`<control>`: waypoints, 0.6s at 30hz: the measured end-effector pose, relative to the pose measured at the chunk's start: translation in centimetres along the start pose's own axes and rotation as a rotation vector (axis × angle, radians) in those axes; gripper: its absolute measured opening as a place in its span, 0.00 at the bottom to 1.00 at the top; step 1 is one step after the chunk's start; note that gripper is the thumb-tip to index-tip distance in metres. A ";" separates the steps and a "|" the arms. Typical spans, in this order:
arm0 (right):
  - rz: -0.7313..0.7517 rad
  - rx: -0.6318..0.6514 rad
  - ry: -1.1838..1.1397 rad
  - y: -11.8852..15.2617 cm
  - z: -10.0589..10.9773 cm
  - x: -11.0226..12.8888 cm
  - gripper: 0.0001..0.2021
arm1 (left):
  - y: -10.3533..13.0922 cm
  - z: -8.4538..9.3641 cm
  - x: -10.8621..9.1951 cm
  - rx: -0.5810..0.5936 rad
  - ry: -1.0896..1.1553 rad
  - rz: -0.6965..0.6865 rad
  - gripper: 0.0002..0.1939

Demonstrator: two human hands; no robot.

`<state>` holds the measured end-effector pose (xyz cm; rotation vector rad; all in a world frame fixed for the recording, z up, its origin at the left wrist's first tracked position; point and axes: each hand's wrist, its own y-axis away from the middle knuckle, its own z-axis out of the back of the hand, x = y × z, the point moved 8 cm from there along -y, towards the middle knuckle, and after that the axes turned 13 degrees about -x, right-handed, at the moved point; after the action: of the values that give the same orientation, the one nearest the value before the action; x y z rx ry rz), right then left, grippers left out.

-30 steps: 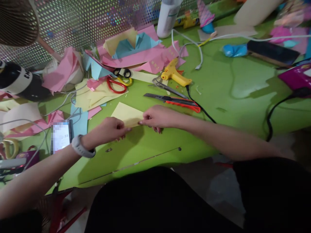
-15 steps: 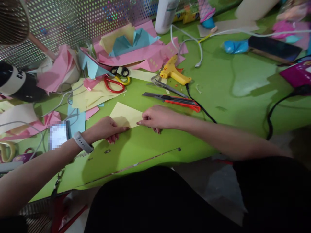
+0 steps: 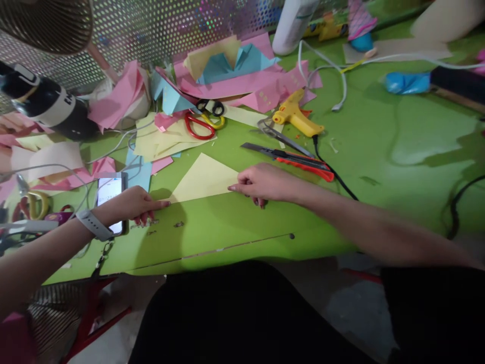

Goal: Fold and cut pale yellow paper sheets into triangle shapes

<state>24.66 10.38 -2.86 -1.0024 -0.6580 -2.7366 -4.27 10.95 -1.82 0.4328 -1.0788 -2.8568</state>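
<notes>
A sheet of pale yellow paper (image 3: 204, 181), folded to a triangle, lies on the green table with its long edge towards me. My left hand (image 3: 134, 205) is at its left corner, thumb stretched along the edge and fingers curled; their grip is partly hidden. At the opposite corner, my right hand (image 3: 259, 182) is closed on the paper between thumb and bent fingers. Just beyond the right hand are an orange-and-black box cutter (image 3: 291, 161) and a yellow glue gun (image 3: 297, 115).
Red-handled scissors (image 3: 199, 126) lie among yellow, pink and blue paper pieces. A phone (image 3: 109, 194) sits under my left wrist. A dark bottle (image 3: 56, 108) and a fan (image 3: 47, 25) stand at the back left. White cables (image 3: 322, 65) cross the back of the green table (image 3: 235, 227).
My left hand has slid left along the paper's near edge, out to the corner, uncovering more of the triangle. The right hand still holds its corner. The view has shifted left.
</notes>
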 end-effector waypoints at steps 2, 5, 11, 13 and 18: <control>-0.006 0.010 0.003 0.1 -0.1 0.0 0.22 | 0.1 0.2 0.8 -0.004 -0.019 0.021 0.33; -0.016 0.016 -0.002 0.2 -0.1 0.2 0.22 | 0.5 0.8 1.3 0.004 -0.083 0.045 0.32; -0.041 0.026 -0.022 0.3 -0.5 -0.1 0.22 | 2.2 3.2 0.4 -0.138 -0.155 0.009 0.30; -0.007 0.006 -0.030 0.4 -0.4 0.1 0.22 | 2.8 3.7 -0.7 -0.241 -0.059 -0.049 0.28; 0.288 -0.303 0.092 1.0 1.9 3.0 0.16 | 4.0 2.8 -2.5 -0.373 0.222 -0.198 0.26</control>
<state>23.77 10.41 0.67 -0.9345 -0.0739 -2.6484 -2.80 10.06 3.42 0.8390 -0.4764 -2.9871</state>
